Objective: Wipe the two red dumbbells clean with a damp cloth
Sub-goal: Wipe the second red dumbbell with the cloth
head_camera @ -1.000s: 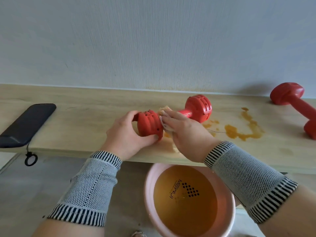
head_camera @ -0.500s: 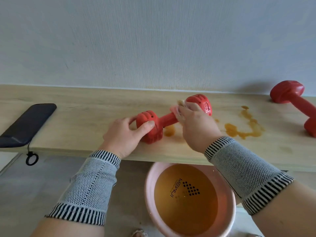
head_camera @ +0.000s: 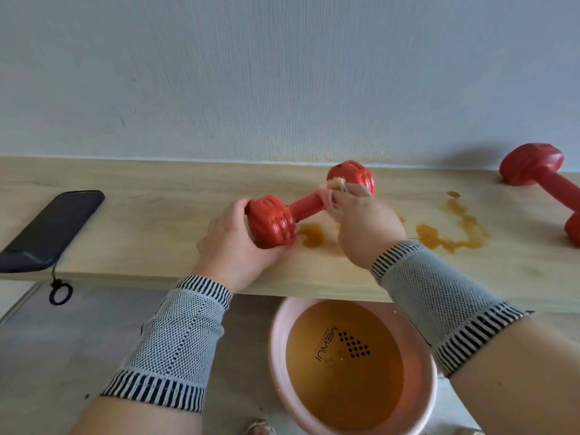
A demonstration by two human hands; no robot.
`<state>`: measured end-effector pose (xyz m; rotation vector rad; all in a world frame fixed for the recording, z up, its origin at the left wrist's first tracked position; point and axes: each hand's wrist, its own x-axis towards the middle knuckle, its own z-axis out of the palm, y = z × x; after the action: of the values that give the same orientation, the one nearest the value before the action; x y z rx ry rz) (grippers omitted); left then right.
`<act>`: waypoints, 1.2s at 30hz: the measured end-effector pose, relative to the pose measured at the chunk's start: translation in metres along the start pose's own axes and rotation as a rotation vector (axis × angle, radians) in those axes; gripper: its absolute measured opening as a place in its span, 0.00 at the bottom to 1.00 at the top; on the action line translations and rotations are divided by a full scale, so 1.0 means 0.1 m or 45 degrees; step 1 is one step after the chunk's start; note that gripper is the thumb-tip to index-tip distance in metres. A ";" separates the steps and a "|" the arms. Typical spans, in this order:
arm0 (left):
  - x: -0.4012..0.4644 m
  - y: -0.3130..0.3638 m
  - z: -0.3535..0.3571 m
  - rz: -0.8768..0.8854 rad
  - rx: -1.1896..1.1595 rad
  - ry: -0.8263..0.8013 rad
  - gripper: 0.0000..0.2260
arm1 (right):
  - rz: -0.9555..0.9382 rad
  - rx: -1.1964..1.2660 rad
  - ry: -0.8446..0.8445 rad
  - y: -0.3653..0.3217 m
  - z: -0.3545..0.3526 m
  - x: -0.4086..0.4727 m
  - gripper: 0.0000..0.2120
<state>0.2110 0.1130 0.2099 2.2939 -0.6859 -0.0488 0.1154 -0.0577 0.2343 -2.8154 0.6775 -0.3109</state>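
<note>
A red dumbbell (head_camera: 309,205) lies at a slant on a pale wooden shelf (head_camera: 157,246), near the middle, its near head toward the front edge and its far head close to the wall (head_camera: 282,73). The left hand (head_camera: 233,246) cups the near head from the left and below, fingers curled round it. The right hand (head_camera: 365,224) pinches a small pale cloth (head_camera: 332,191) and presses it around the bar, just where the bar meets the far head — the fingers are curled round the cloth. Both wrists wear grey knitted bands with black and white striped edges.

Small brown puddles (head_camera: 452,233) sit on the shelf beneath and to the right of the dumbbell. Well apart, at the far right edge of the view, a second red dumbbell (head_camera: 543,180) rests on the same shelf, partly cut off.

At the left end of the shelf lies a dark flat case (head_camera: 47,233), with a short cord and ring hanging over the front edge. Below the shelf, on the floor, stands a pink basin (head_camera: 276,350) filled with brown-tinted water.
</note>
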 end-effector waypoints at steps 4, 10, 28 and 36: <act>0.02 0.00 -0.04 -0.007 0.020 -0.015 0.50 | -0.423 -0.036 -0.115 -0.12 0.07 -0.09 0.34; 0.01 0.00 -0.07 -0.091 -0.097 -0.059 0.47 | 0.030 0.093 0.094 -0.02 -0.07 -0.07 0.21; 0.03 0.03 -0.13 -0.119 -0.258 -0.023 0.42 | 0.590 1.596 -0.244 -0.16 -0.09 -0.02 0.07; 0.02 -0.05 -0.18 -0.069 -0.306 -0.085 0.41 | 0.547 1.092 0.055 -0.17 -0.21 -0.04 0.10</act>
<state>0.2194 0.1267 0.2204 2.0867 -0.6162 -0.2229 0.1133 -0.0444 0.2586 -1.8137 0.8701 -0.4465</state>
